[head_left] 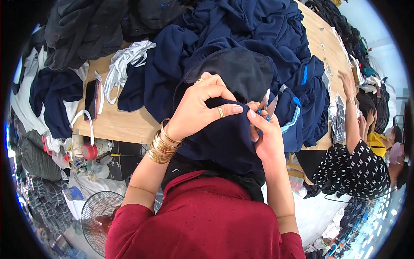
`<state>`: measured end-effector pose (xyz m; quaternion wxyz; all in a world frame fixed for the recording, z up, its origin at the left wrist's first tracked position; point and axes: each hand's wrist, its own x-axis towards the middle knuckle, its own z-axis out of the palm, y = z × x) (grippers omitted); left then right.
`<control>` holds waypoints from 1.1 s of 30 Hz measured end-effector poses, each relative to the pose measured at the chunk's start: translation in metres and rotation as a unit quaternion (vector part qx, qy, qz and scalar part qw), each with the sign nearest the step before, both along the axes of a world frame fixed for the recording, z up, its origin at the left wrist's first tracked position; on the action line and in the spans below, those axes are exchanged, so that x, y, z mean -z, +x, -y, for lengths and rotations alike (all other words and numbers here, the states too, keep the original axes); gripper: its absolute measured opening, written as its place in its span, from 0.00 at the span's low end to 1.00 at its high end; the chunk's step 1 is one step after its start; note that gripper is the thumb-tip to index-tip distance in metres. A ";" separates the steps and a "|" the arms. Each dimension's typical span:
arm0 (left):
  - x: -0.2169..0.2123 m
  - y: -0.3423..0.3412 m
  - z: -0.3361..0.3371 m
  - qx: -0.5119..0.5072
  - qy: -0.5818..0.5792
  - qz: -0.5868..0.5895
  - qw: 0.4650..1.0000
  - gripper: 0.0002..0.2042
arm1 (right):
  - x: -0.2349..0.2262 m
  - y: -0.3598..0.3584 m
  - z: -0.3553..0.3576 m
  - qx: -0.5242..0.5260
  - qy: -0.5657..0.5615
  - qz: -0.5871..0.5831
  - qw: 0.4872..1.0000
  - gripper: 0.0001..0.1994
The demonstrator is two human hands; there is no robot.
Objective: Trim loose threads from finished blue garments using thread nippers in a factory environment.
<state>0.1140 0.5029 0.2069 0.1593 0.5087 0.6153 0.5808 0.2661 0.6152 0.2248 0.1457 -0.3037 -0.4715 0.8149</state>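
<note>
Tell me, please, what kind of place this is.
Probably a garment workshop. A wooden table is heaped with navy garments. The right hand holds small thread snips at a navy garment that the left hand pinches. Another person works at the same table.

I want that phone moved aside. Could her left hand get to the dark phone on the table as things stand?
Probably not right away: the left hand is pinching the navy garment. The phone lies uncovered on the table to its left, nothing between them.
</note>
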 end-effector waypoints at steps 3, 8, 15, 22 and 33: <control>0.000 0.000 0.000 0.018 -0.005 0.025 1.000 0.08 | 0.001 0.000 -0.001 -0.003 -0.017 0.004 1.000 0.07; -0.001 0.002 0.000 0.038 0.002 0.045 0.998 0.07 | 0.006 0.000 -0.001 -0.019 -0.014 -0.007 1.000 0.07; -0.003 0.007 -0.002 0.016 0.019 0.035 0.999 0.07 | 0.005 0.002 -0.001 -0.004 -0.030 -0.005 1.000 0.08; -0.004 0.010 0.000 -0.013 0.040 0.010 0.999 0.07 | -0.007 0.007 -0.002 -0.033 0.272 0.050 0.960 0.11; -0.004 0.009 0.002 -0.009 0.052 0.007 0.999 0.07 | -0.023 0.022 0.002 -0.015 0.755 0.039 0.654 0.15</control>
